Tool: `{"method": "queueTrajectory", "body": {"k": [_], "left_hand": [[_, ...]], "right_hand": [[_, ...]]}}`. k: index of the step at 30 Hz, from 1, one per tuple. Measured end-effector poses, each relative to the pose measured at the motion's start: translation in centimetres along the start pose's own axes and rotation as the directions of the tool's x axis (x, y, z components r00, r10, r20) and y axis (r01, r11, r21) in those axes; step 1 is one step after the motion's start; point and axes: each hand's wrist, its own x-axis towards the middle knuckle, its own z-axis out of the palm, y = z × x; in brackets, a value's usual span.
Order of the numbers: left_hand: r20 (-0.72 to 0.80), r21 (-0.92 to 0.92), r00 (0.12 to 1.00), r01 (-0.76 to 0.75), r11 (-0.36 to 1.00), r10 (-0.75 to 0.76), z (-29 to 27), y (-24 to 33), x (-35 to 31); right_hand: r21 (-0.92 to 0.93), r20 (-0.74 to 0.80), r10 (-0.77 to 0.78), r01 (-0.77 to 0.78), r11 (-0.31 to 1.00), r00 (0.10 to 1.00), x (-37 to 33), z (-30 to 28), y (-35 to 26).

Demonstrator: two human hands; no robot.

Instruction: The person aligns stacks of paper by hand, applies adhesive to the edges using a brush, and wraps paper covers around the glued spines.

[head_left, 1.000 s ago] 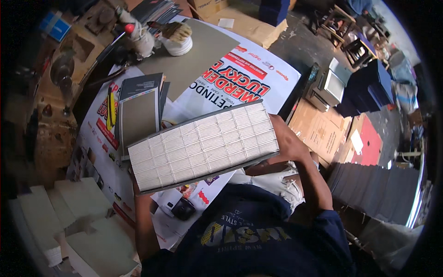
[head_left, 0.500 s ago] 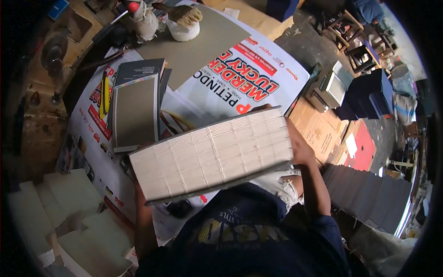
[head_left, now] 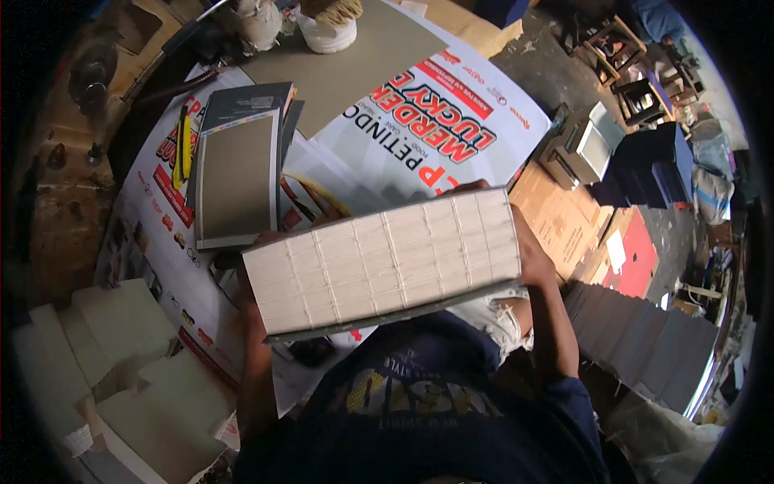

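Observation:
A thick sewn book block is raised in front of me, its white spine with rows of stitched cords turned up toward the view. Dark grey sheets line its two long sides. My left hand grips its left end, mostly hidden by the block. At the other end my right hand is wrapped round the edge, with fingertips showing along the far side. Beyond the block, a stack of grey cover boards lies on the printed banner sheet, with a yellow cutter knife beside it.
A white tub with a brush stands on a grey board at the back. Pale foam-like blocks are at lower left. On the right are a row of grey book blocks, dark blue stacks and wooden stools.
Both hands have shifted the book block slightly right and its spine sits more level. The view has moved a little, so the table things appear higher.

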Motion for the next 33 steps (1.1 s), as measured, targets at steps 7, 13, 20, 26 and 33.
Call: {"method": "queueTrajectory", "body": {"k": [7, 13, 20, 26, 33], "left_hand": [[0.027, -0.049, 0.995, -0.09, 0.995, 0.091, 1.7, 1.8, 4.3], [0.074, -0.108, 0.977, -0.191, 0.976, 0.2, 2.2, 6.7, 6.4], [0.164, -0.012, 0.919, -0.363, 0.932, 0.36, 4.3, 20.5, 6.5], [0.324, 0.096, 0.858, -0.45, 0.888, 0.4, 8.7, 24.5, 5.1], [0.315, 0.137, 0.815, -0.545, 0.827, 0.485, 9.7, 26.7, 1.8]], "right_hand": [[0.095, -0.016, 0.033, -0.031, 0.995, 0.999, -2.5, 0.3, 0.8], [0.181, 0.01, 0.086, -0.087, 0.98, 0.996, -5.2, 0.9, 2.3], [0.36, 0.069, 0.154, -0.169, 0.918, 0.986, -8.4, 2.7, 5.9], [0.608, 0.147, 0.236, -0.276, 0.744, 0.961, -12.7, 4.9, 11.1], [0.633, 0.082, 0.18, -0.191, 0.751, 0.98, -15.0, 7.4, 13.6]]}}
